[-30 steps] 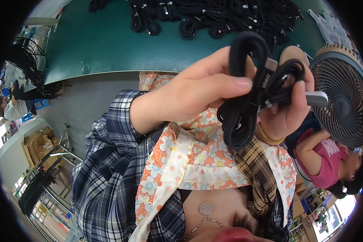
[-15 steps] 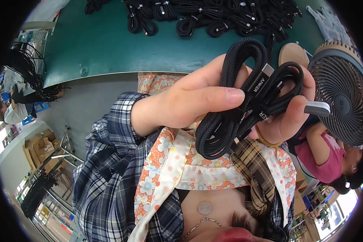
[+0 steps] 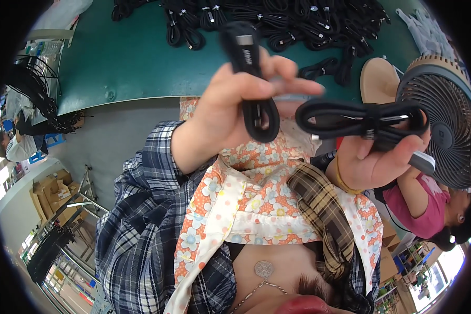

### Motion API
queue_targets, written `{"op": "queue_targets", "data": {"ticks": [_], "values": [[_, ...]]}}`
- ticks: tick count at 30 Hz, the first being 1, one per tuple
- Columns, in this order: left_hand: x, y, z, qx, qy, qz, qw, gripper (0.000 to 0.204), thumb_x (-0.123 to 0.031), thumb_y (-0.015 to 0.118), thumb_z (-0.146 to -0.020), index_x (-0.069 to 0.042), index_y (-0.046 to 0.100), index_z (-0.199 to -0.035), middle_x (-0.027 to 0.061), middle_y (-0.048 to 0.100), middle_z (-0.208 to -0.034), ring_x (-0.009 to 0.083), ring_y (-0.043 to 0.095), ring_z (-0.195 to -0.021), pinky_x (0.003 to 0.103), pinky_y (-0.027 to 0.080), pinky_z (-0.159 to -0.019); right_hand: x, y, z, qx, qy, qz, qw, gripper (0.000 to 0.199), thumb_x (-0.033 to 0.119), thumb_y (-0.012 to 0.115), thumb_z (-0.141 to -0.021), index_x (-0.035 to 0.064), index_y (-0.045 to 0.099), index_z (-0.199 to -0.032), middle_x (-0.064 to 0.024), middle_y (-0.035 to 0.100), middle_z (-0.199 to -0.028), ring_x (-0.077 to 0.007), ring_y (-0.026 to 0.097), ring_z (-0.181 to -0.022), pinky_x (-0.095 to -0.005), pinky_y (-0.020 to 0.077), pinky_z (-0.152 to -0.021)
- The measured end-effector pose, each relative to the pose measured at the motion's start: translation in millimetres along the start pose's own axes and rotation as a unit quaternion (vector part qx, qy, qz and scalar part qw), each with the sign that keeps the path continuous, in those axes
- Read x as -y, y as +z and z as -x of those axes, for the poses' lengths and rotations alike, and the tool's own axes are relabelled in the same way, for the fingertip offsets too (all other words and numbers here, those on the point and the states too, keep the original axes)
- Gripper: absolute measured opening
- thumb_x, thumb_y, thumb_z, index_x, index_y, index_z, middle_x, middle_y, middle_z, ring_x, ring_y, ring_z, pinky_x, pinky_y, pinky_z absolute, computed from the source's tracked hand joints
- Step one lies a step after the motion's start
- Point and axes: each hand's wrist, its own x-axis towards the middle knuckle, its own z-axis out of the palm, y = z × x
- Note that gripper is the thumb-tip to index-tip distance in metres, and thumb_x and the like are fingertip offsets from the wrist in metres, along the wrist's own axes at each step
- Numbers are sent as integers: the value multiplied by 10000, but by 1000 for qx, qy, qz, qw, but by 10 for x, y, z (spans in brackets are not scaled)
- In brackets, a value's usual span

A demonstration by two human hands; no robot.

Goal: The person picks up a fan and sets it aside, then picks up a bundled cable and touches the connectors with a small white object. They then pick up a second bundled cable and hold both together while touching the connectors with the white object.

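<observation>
Black cord wound into two narrow looped bundles is in the air: one slim upright bundle (image 3: 248,65) at 12 o'clock in the left hand (image 3: 225,99), and one flattened sideways bundle (image 3: 370,112) between 2 and 3 o'clock in the right hand (image 3: 374,165). Two more coiled black cables (image 3: 319,68) lie between 1 and 2 o'clock, by a heaped pile of black cables (image 3: 298,23) too tangled to count. Beneath the pile, a smooth dark-green table (image 3: 157,68) spans 10 to 2 o'clock, with one crumpled translucent plastic bag (image 3: 424,34) at 2. One round dark-grey fan (image 3: 442,120) is at 3 o'clock; one person in a pink top (image 3: 421,206) shows between 3 and 4. Brown cardboard boxes (image 3: 52,191) are between 8 and 9. The left hand pinches its bundle between thumb and fingers; the right hand's fingers curl around the right end of its own, a flat grey bar (image 3: 424,162) jutting out below. The upright bundle, blurred, has a silver metal plug (image 3: 244,40) near its top; the sideways one is cinched at its waist by a black band (image 3: 370,125).
</observation>
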Motion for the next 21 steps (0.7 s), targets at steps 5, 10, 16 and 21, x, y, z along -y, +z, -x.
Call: {"op": "queue_targets", "data": {"ticks": [5,10,16,21], "values": [[-70,-80,53,82,-27,12,996,277,-61,491,-729,-5,440,-995,116,521,-844,186,548,-603,363,484,-631,49,-43,-73,56,-40,-18,997,444,246,519,-796,-49,327,-1066,-143,508,-773,-112,417,-388,-173,328,-339],[-128,1,65,47,-31,-7,998,270,-79,503,-715,10,449,-964,102,532,-789,152,527,-546,333,479,-566,285,-60,-88,332,214,73,916,443,165,584,-745,-20,335,-1061,-167,514,-811,-152,522,-552,-202,425,-445],[-217,32,90,23,111,-194,975,298,-50,541,-706,16,446,-981,88,547,-757,126,527,-541,250,455,-505,40,51,-43,318,-47,33,946,442,44,589,-649,-37,384,-1031,-193,525,-859,-172,542,-618,-242,426,-513],[-163,63,132,93,242,-220,940,289,12,581,-675,19,476,-945,110,557,-795,132,545,-622,222,447,-542,-54,65,-8,339,-130,65,929,437,28,626,-609,4,430,-998,-177,538,-849,-182,545,-632,-265,419,-535]]}}
